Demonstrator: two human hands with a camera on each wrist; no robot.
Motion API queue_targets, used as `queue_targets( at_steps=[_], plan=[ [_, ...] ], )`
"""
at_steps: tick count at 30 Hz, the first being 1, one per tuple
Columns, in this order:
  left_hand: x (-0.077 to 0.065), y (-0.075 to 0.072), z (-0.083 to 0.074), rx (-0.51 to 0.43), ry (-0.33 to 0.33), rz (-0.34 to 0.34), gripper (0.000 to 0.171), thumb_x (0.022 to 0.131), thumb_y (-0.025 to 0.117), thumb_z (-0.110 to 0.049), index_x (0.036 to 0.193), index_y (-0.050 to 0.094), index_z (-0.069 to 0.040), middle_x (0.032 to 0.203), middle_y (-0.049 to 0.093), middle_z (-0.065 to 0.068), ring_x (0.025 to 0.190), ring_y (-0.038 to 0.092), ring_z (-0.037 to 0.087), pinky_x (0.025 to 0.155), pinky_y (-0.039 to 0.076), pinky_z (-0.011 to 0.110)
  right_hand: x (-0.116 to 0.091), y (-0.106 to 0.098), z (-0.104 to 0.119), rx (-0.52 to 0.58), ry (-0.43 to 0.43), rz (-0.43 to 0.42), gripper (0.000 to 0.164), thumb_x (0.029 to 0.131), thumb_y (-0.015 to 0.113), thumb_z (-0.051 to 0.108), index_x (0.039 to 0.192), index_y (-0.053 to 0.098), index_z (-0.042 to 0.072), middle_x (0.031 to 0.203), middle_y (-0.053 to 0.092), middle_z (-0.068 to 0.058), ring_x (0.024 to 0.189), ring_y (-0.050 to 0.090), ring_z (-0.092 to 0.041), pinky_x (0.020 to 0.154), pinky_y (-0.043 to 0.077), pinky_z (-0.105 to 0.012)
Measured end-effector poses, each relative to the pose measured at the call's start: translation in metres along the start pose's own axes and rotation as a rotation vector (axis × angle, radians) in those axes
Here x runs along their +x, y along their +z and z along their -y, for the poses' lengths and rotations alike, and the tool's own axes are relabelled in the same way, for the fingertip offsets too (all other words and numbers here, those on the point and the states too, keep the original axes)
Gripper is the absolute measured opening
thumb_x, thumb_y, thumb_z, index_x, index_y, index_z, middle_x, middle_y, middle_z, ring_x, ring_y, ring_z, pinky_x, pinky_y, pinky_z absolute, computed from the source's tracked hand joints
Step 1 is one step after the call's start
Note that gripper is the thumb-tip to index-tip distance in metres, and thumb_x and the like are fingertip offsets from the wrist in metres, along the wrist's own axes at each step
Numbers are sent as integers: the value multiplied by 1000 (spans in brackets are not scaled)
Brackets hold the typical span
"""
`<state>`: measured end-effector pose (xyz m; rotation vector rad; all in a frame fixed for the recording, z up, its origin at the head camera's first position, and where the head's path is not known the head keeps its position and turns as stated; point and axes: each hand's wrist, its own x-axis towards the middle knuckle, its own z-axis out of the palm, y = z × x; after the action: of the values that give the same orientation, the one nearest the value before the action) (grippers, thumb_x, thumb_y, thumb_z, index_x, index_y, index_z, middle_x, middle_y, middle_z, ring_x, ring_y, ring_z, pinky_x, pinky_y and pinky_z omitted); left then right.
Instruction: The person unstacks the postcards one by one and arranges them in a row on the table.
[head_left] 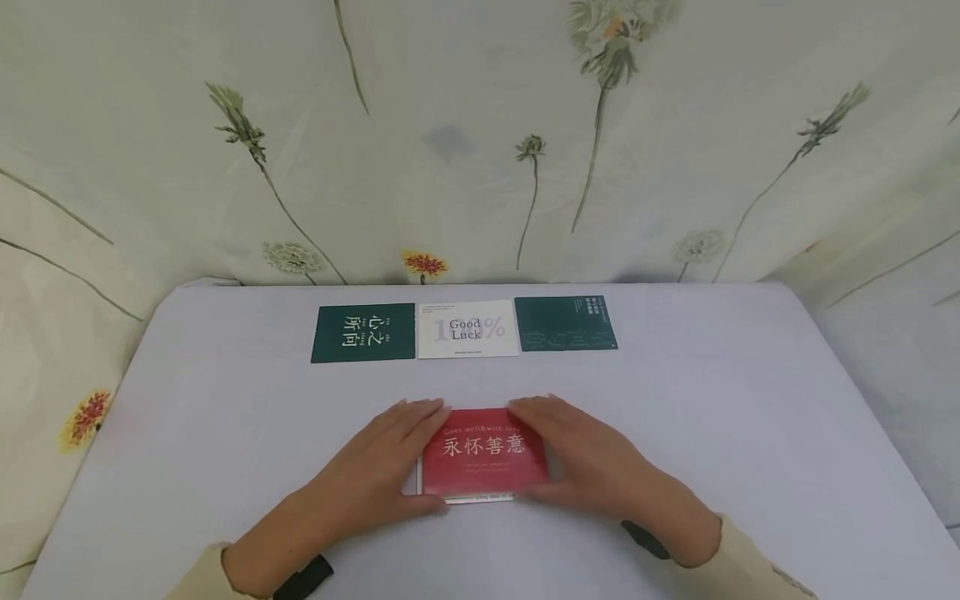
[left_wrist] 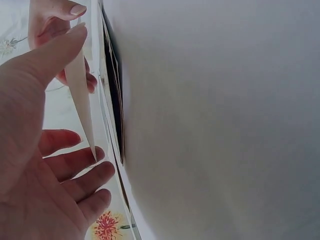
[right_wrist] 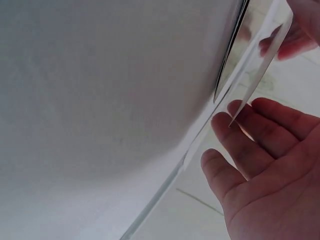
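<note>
Card (head_left: 483, 464), 1 off, red with white Chinese characters, white printed strip (head_left: 480, 499) along its near side. Midway between the counter's (head_left: 750, 450) left and right edges. Row of 3 near the far edge: green card (head_left: 363, 333), white card (head_left: 467, 330), second green card (head_left: 566, 323). Your left hand (head_left: 386, 458) and right hand (head_left: 590, 454): part-curled, each gripping one end.

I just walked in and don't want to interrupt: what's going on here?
A person holds a red card at its two ends, between the left hand and the right hand, raised off the table. A white printed edge shows beneath it. Farther off, a green card, a "Good Luck" card and another green card lie in a row.
</note>
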<state>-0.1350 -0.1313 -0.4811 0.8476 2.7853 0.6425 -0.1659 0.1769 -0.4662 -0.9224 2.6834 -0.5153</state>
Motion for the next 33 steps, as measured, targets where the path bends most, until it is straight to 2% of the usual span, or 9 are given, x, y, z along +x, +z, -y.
queue_targets(
  at_steps=[5,11,16,23,28,33],
  plan=[
    [4,-2,-3,-53,-37,8,112,69,96,-47,161,40,-16,161,44,1,147,40,22,111,49,44,-4,-6,-6,6,25,-2,107,70,95,48,160,44,21,156,49,3,143,46,-22,96,59,-43],
    [14,-2,-9,-73,-29,4,109,72,94,-46,162,40,-15,162,42,2,148,39,24,111,49,45,-7,-12,-13,-25,40,-17,111,67,97,44,160,43,18,159,47,-2,144,47,-26,91,62,-44],
    [27,-1,-14,-83,-36,24,110,75,93,-45,164,35,-16,165,40,2,146,43,24,107,52,45,-12,-14,-20,-56,61,-23,108,70,96,44,161,42,17,160,47,-4,144,47,-27,88,63,-41],
    [41,-4,-22,-88,-23,28,116,74,94,-43,166,30,-16,165,39,2,144,45,24,104,55,44,-19,-23,-28,-76,95,-37,104,73,95,44,160,43,18,161,46,-4,144,48,-28,89,62,-42],
    [49,-4,-29,-76,-1,15,113,75,94,-41,165,31,-15,164,40,3,145,44,23,105,53,42,-22,-31,-33,-74,115,-25,106,73,95,43,161,42,17,160,47,-7,141,50,-30,86,63,-43],
    [62,-2,-37,-90,-1,37,109,79,91,-41,165,30,-12,166,38,5,147,43,24,108,51,42,-28,-40,-41,-75,149,-10,107,73,95,42,161,41,17,160,46,-9,139,51,-33,84,64,-44]
  ],
)
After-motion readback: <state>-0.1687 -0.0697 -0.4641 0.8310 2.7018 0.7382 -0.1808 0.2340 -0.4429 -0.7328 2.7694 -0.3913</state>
